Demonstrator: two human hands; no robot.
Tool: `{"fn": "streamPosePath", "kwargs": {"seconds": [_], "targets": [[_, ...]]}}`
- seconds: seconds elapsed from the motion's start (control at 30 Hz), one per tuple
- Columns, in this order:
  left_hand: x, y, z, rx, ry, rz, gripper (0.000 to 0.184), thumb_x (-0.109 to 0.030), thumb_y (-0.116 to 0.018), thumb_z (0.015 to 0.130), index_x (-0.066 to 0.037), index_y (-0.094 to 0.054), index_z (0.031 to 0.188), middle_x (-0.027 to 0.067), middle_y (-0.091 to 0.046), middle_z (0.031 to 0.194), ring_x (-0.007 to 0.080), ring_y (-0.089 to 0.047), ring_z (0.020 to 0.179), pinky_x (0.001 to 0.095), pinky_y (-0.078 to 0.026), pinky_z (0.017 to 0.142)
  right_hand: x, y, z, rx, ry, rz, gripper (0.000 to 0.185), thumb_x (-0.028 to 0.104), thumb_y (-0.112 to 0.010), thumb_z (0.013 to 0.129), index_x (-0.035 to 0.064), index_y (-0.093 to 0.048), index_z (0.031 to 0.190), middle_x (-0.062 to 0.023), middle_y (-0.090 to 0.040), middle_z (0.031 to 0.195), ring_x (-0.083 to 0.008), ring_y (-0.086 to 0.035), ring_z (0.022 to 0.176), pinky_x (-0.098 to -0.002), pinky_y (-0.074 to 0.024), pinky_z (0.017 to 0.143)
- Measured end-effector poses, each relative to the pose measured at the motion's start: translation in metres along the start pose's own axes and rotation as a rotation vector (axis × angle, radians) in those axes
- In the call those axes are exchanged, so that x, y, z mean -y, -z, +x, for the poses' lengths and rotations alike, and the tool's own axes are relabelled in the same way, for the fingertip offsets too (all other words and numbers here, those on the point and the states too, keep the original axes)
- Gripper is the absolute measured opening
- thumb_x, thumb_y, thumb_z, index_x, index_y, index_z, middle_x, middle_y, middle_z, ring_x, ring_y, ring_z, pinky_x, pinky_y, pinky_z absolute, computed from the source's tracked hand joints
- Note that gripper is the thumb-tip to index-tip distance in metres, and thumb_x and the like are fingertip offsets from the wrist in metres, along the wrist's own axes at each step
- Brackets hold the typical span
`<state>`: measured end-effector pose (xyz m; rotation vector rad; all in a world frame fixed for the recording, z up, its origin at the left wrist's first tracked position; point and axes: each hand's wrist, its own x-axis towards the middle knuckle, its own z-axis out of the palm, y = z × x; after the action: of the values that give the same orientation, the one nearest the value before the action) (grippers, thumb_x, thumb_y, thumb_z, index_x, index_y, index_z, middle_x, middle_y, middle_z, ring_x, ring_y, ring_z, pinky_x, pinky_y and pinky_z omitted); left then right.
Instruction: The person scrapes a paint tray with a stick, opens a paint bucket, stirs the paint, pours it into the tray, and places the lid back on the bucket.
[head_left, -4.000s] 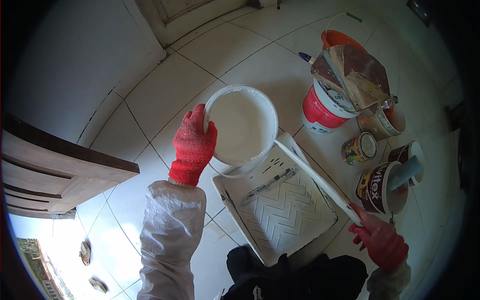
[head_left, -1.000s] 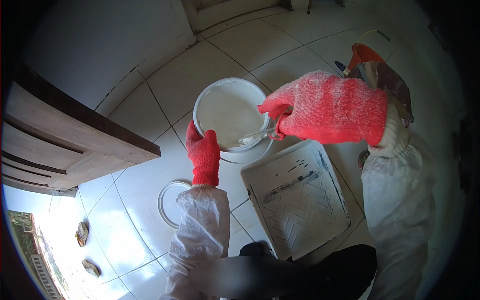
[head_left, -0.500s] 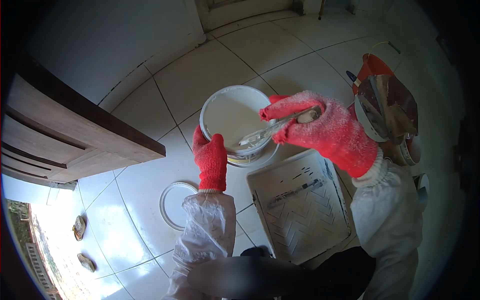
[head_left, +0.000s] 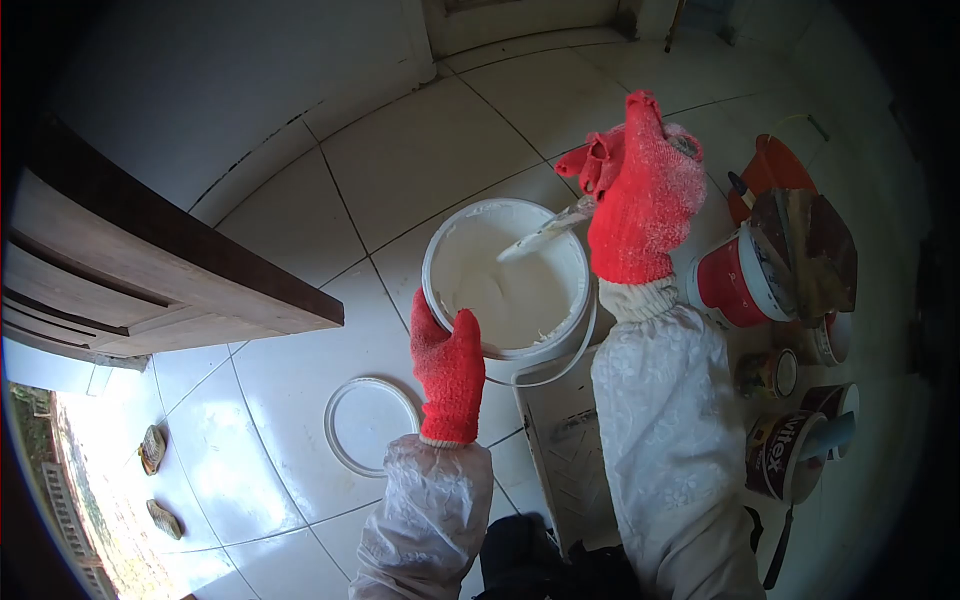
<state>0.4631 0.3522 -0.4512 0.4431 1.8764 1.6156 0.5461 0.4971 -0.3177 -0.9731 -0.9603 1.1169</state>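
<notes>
A white bucket [head_left: 440,240] holding thick off-white paint or filler stands on the tiles, its wire handle hanging at the front right. My left hand [head_left: 450,375], in a red glove, grips the near left rim with the thumb over the edge. Above the bucket's right side, my right hand [head_left: 645,200], also red-gloved, is closed around a white-smeared putty knife [head_left: 548,232]. The knife's blade slants down into the bucket; most of its handle is hidden in the glove. Left of the bucket lies a round white lid [head_left: 373,425].
A paint tray [head_left: 560,480] lies below the bucket, partly under my right sleeve. To the right stand a red-and-white bucket [head_left: 725,280], an orange bucket [head_left: 770,170], a small tin [head_left: 768,375] and a dark paint pot [head_left: 770,455]. A wooden door [head_left: 200,270] juts in from the left.
My right hand has swung up and away with the putty knife, turning its wrist; the blade now reaches in from the upper right. My left hand still grips the rim. The view has shifted.
</notes>
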Motion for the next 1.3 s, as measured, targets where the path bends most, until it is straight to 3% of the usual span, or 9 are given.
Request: {"fn": "streamPosePath", "kwargs": {"seconds": [0.07,0.23,0.5,0.6,0.77,0.9,1.03,1.1,1.3], "targets": [[0.007,-0.001,0.001,-0.011,-0.159,-0.032,0.051,-0.011,-0.061,0.086,-0.003,-0.049,0.135,0.0120,-0.064,0.115,0.0207,-0.062,0.101,0.0326,-0.049,0.088,-0.007,-0.008,-0.006,0.018,-0.009,0.093,0.037,0.030,-0.063,0.091,0.0007,-0.056,0.070,-0.0108,-0.058,0.056,-0.0185,-0.054,0.041,-0.0282,-0.0413,0.041],[0.002,-0.002,0.000,0.006,-0.129,-0.044,0.051,-0.010,-0.060,0.086,-0.003,-0.048,0.136,0.0113,-0.064,0.115,0.0194,-0.062,0.101,0.0321,-0.048,0.089,0.023,0.001,-0.019,0.177,-0.171,-0.014,0.032,0.025,-0.064,0.091,0.0039,-0.053,0.068,-0.0074,-0.054,0.054,-0.0174,-0.046,0.037,-0.0280,-0.0359,0.037],[0.011,-0.003,0.002,-0.008,-0.080,-0.017,0.053,-0.008,-0.058,0.084,-0.005,-0.049,0.136,0.0104,-0.065,0.110,0.0168,-0.063,0.090,0.0292,-0.051,0.074,0.011,0.003,-0.023,0.064,0.050,0.109,0.033,0.021,-0.062,0.091,0.0062,-0.049,0.065,-0.0059,-0.050,0.050,-0.0165,-0.043,0.034,-0.0284,-0.0336,0.036],[0.009,-0.001,0.002,-0.023,-0.138,-0.013,0.055,-0.007,-0.057,0.082,-0.005,-0.049,0.136,0.0109,-0.065,0.110,0.0163,-0.063,0.086,0.0291,-0.052,0.068,0.024,0.015,-0.026,0.130,-0.217,0.057,0.035,0.020,-0.061,0.092,0.0065,-0.046,0.063,-0.0058,-0.048,0.049,-0.0173,-0.044,0.035,-0.0283,-0.0336,0.036],[0.009,-0.007,-0.009,0.028,-0.209,-0.073,0.054,0.000,-0.053,0.076,-0.002,-0.053,0.130,0.0129,-0.062,0.116,0.0227,-0.061,0.106,0.0333,-0.047,0.094,0.037,0.051,-0.003,0.150,0.062,-0.029,0.037,0.022,-0.057,0.094,0.0076,-0.045,0.062,-0.0057,-0.048,0.051,-0.0164,-0.050,0.042,-0.0258,-0.0398,0.046],[0.005,-0.017,-0.012,0.082,-0.280,-0.059,0.055,0.000,-0.055,0.074,-0.003,-0.056,0.129,0.0137,-0.062,0.117,0.0242,-0.060,0.109,0.0351,-0.046,0.096,0.057,0.083,-0.012,0.248,-0.012,-0.016,0.037,0.029,-0.055,0.096,0.0053,-0.054,0.067,-0.0054,-0.055,0.058,-0.0133,-0.053,0.049,-0.0258,-0.0430,0.051],[-0.011,-0.022,-0.019,0.172,-0.546,0.175,0.057,0.000,-0.056,0.073,-0.004,-0.055,0.130,0.0136,-0.064,0.111,0.0260,-0.062,0.105,0.0359,-0.048,0.094,0.108,0.140,-0.022,0.201,-0.206,-0.465,0.023,0.021,-0.070,0.088,-0.0004,-0.069,0.079,-0.0093,-0.071,0.083,-0.0144,-0.069,0.081,-0.0288,-0.0548,0.074],[-0.025,-0.024,-0.026,0.221,-0.699,0.330,0.058,0.002,-0.056,0.074,-0.004,-0.054,0.132,0.0128,-0.065,0.110,0.0249,-0.063,0.102,0.0350,-0.048,0.092,0.108,0.182,-0.027,0.568,0.173,-0.710,0.013,0.016,-0.071,0.086,0.0031,-0.072,0.087,-0.0082,-0.072,0.086,-0.0138,-0.069,0.080,-0.0273,-0.0547,0.077],[-0.048,-0.026,-0.042,0.307,-0.980,0.660,0.061,-0.004,-0.060,0.070,-0.014,-0.057,0.130,0.0152,-0.064,0.108,0.0345,-0.067,0.085,0.0389,-0.055,0.075,0.139,0.257,-0.083,0.555,-0.119,-1.195,0.017,0.015,-0.069,0.087,0.0082,-0.072,0.102,-0.0120,-0.071,0.092,-0.0212,-0.069,0.082,-0.0307,-0.0544,0.074]]}}
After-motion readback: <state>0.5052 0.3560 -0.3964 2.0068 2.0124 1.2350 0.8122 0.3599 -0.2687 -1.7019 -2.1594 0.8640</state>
